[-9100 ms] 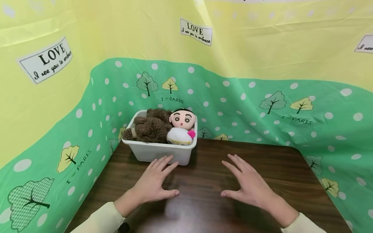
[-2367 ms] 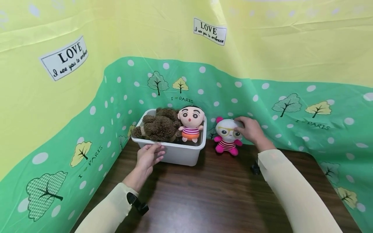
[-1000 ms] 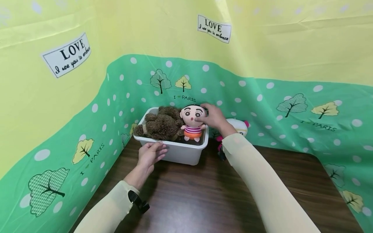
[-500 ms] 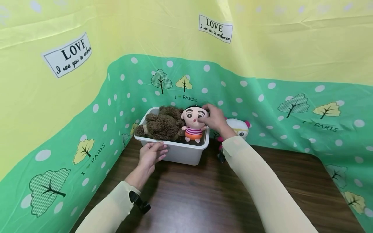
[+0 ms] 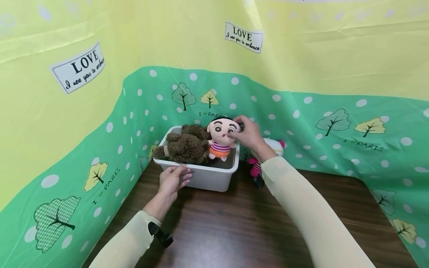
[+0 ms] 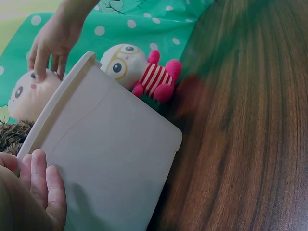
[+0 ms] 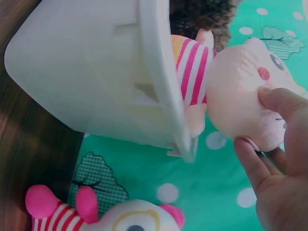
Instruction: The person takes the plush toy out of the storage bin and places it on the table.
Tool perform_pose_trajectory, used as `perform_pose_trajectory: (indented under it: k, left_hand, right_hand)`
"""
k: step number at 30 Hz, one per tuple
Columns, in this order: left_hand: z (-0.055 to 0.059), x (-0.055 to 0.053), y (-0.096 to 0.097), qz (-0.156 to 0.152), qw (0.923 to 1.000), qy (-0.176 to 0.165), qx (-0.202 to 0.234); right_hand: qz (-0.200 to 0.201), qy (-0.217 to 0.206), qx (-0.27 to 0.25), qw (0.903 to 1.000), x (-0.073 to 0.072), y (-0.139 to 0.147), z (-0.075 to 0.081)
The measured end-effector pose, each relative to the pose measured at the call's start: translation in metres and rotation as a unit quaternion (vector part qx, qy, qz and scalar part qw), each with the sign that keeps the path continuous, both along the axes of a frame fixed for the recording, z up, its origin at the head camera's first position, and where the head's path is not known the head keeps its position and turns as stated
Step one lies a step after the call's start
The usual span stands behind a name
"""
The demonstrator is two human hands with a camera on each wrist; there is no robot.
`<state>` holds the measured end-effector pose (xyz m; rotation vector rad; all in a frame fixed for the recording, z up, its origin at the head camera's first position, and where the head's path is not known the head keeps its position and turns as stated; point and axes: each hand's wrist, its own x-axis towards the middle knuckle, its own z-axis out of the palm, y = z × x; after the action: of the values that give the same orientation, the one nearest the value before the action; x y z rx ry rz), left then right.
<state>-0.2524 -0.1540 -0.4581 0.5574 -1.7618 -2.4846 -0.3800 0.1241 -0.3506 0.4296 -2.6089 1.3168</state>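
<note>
My right hand [image 5: 250, 134] grips the head of a plush boy doll [image 5: 220, 150] with black hair, a striped shirt and orange shorts. In the right wrist view the thumb presses the doll's face [image 7: 240, 91] and the other fingers are behind its head. The doll leans a little, its feet inside a white plastic bin [image 5: 209, 178]. At the bin's front rim my left hand [image 5: 171, 180] pinches the edge, thumb on top and fingers against the outer wall. A brown plush bear [image 5: 187, 147] lies in the bin's left part, face hidden.
Right of the bin, against the curtain, sits a pink and white plush panda [image 6: 126, 65] with yellow glasses, partly behind my right forearm in the head view. A green and yellow printed curtain [image 5: 295, 123] encloses the dark wooden table [image 5: 214, 230] at the back and sides.
The panda has gone from inside the bin to the table at its right. My right hand has moved from it to the doll, which is now slightly raised and tilted. The left hand took the rim.
</note>
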Motion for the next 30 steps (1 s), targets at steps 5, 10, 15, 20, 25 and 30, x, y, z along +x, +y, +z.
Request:
perform_pose_trajectory:
  k: [5, 10, 15, 20, 25, 30]
  left_hand:
    - [-0.003, 0.002, 0.001, 0.002, 1.0, -0.002, 0.001]
    - [-0.007, 0.003, 0.001, 0.005, 1.0, -0.003, 0.005]
    - [-0.004, 0.002, 0.001, 0.003, 1.0, -0.003, 0.004]
    - [-0.003, 0.002, 0.002, 0.0, 1.0, -0.002, 0.008]
    - [-0.003, 0.002, 0.002, -0.002, 1.0, -0.003, 0.007]
    - [-0.002, 0.001, 0.002, -0.004, 1.0, -0.001, 0.007]
  right_hand:
    - [0.005, 0.038, 0.019, 0.9991, 0.011, 0.012, 0.015]
    - [0.009, 0.059, 0.025, 0.9979, 0.022, 0.03, 0.032]
    - [-0.005, 0.083, 0.038, 0.9958, 0.033, 0.05, 0.048]
    - [-0.014, 0.09, 0.036, 0.9952, 0.044, 0.075, 0.057]
    - [-0.025, 0.088, 0.045, 0.9948, 0.055, 0.102, 0.06]
    - [-0.044, 0.086, 0.074, 0.9926, 0.067, 0.129, 0.063]
